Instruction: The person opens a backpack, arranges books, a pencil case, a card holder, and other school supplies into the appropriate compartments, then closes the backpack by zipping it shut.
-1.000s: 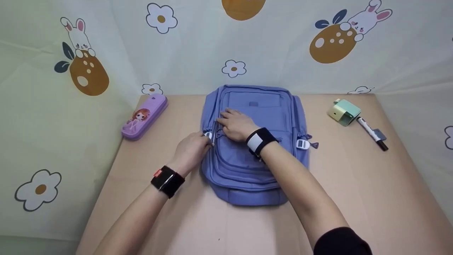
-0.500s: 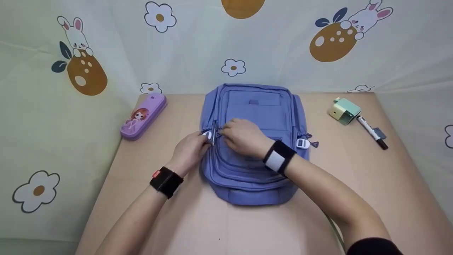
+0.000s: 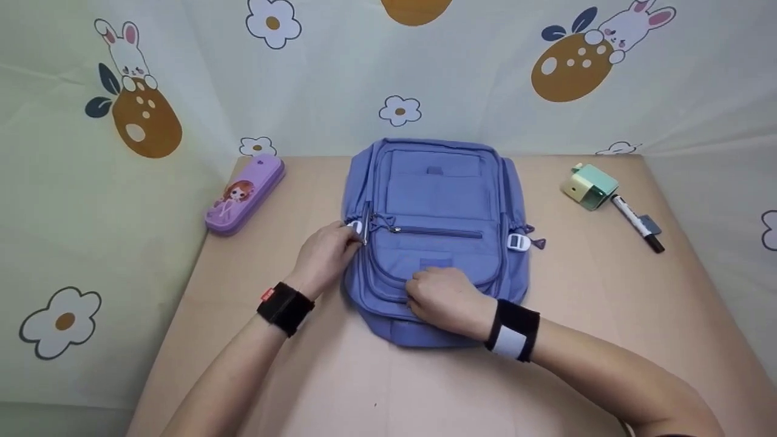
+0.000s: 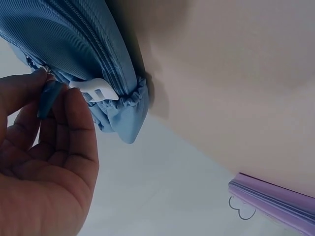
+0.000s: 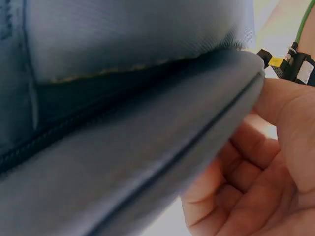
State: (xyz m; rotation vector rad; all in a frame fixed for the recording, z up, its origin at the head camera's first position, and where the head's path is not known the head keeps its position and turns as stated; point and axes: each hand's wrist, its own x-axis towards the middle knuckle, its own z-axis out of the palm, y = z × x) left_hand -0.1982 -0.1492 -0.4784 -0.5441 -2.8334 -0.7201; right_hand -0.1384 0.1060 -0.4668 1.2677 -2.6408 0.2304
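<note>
A blue backpack [image 3: 449, 197] lies on the table with its front facing up. At its left side my left hand [image 3: 322, 258] pinches a zipper pull [image 4: 49, 98] between thumb and fingers, beside a white buckle [image 4: 96, 90]. My right hand [image 3: 449, 297] is at the lower front of the bag. In the right wrist view its thumb and curled fingers grip the edge of a fabric flap [image 5: 162, 142], with a dark gap and a zipper line behind it. The right fingertips are partly hidden behind the cloth.
A purple pencil case [image 3: 246, 194] with a cartoon girl lies at the back left. At the right are a green and yellow pencil sharpener [image 3: 592, 185], a white marker [image 3: 634, 218] with a black cap and a small grey-blue piece [image 3: 651, 224]. A patterned cloth [image 3: 328, 85] hangs behind.
My right hand has moved from the bag's left zipper area down and right to its lower front, uncovering a short pocket zipper. My left hand has stayed at the zipper pull.
</note>
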